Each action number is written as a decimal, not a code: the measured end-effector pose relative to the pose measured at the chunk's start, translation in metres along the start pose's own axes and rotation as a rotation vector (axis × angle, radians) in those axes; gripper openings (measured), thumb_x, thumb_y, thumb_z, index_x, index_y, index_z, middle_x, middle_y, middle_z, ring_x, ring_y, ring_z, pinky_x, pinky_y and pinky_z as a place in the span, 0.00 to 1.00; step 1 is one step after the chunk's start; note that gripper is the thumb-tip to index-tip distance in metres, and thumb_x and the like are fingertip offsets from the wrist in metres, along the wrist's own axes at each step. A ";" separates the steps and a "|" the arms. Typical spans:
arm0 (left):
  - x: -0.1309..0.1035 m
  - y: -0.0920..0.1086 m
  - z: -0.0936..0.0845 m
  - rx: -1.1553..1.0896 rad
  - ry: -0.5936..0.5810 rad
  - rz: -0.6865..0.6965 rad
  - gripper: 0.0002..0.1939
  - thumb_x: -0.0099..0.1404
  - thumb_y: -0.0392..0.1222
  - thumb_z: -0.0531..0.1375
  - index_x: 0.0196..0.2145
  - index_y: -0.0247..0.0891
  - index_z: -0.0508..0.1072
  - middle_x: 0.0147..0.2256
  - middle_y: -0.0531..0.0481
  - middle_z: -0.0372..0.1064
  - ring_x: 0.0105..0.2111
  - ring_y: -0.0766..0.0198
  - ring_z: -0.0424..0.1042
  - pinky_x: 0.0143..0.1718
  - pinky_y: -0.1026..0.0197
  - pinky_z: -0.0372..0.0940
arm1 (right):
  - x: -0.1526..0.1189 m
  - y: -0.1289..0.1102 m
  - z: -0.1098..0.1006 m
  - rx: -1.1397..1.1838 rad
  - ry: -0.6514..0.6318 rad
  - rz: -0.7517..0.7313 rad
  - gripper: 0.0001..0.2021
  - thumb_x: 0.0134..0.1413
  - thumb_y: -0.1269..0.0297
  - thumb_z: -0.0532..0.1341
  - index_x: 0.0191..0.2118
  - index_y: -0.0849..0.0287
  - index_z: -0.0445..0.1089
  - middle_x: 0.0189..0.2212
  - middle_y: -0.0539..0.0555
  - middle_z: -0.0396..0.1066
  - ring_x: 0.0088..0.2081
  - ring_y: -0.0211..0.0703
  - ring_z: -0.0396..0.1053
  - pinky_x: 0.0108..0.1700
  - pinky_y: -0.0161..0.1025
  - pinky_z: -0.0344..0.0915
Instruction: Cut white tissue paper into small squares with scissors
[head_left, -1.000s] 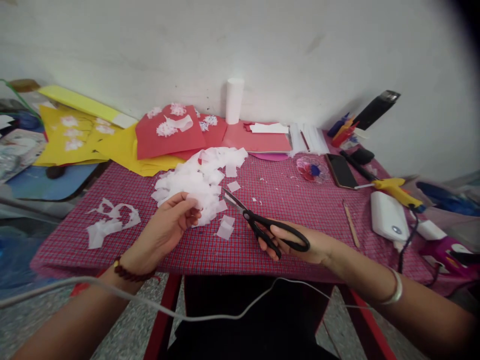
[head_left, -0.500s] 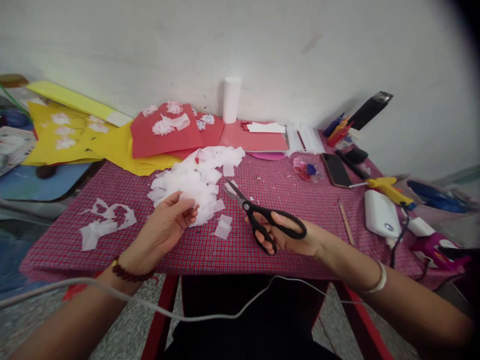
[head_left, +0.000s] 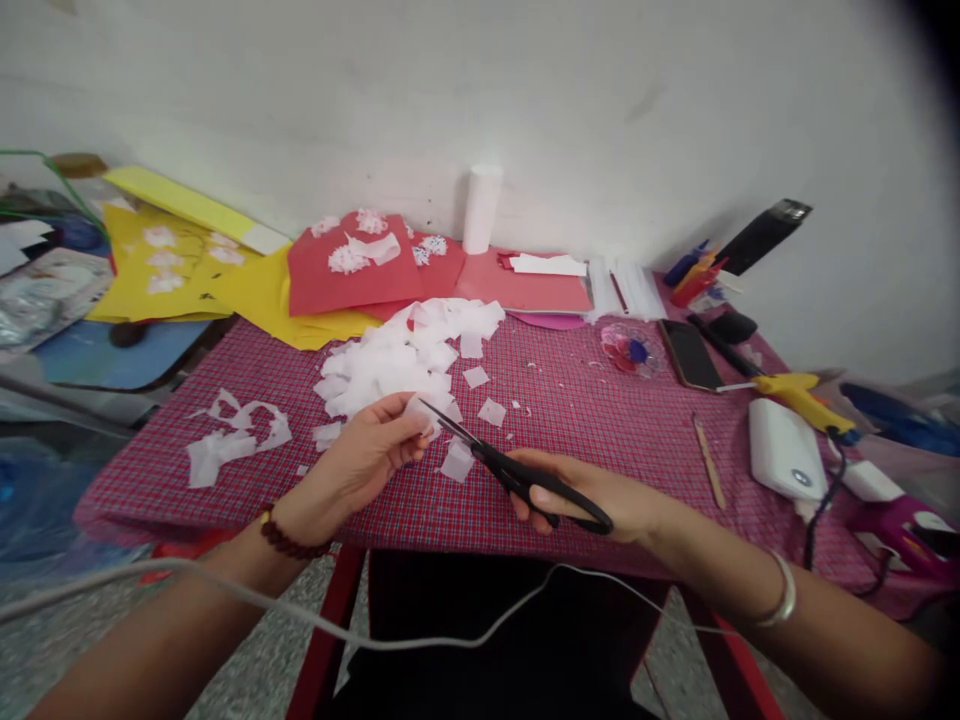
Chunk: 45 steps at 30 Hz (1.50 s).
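Observation:
Between the fingertips of my left hand (head_left: 371, 445) is a small piece of thin white paper (head_left: 422, 412). My right hand (head_left: 574, 490) grips black-handled scissors (head_left: 480, 450), their blades nearly together and their tips at that paper. Behind my left hand a heap of thin white paper pieces (head_left: 390, 365) lies on the red checked tablecloth (head_left: 585, 440). Loose white squares, one of them just below the blades (head_left: 457, 461), lie to the right of the heap. Curled white scraps (head_left: 225, 445) rest at the left.
Red sheets (head_left: 352, 270) with paper flowers and yellow sheets (head_left: 262, 300) lie at the back left. A white roll (head_left: 482, 210) stands by the wall. A phone (head_left: 690, 355), glue gun (head_left: 799, 395), white device (head_left: 784, 450) and wooden stick (head_left: 709, 462) are at the right.
The scissors have moved left and their blades have closed to near my left fingertips. More loose white squares lie right of the heap. The whole view has shifted slightly.

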<state>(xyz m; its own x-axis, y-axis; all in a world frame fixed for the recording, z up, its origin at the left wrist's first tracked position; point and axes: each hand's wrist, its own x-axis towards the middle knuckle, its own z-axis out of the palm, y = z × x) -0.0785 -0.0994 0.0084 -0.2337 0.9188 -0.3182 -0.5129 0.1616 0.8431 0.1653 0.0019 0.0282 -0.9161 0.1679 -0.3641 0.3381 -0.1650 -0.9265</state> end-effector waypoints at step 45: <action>0.050 0.080 -0.046 1.086 0.189 0.478 0.05 0.51 0.43 0.69 0.23 0.42 0.77 0.36 0.46 0.76 0.37 0.56 0.71 0.36 0.61 0.65 | -0.030 0.001 -0.092 -0.301 0.271 -0.104 0.26 0.57 0.45 0.63 0.54 0.59 0.68 0.40 0.56 0.71 0.40 0.45 0.68 0.44 0.42 0.69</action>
<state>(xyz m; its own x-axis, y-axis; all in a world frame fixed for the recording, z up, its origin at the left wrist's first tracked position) -0.1692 -0.0567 0.0396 -0.3751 0.9157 0.1442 0.6012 0.1220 0.7897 0.2130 0.0865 0.0290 -0.8723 0.4251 -0.2415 0.3313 0.1506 -0.9314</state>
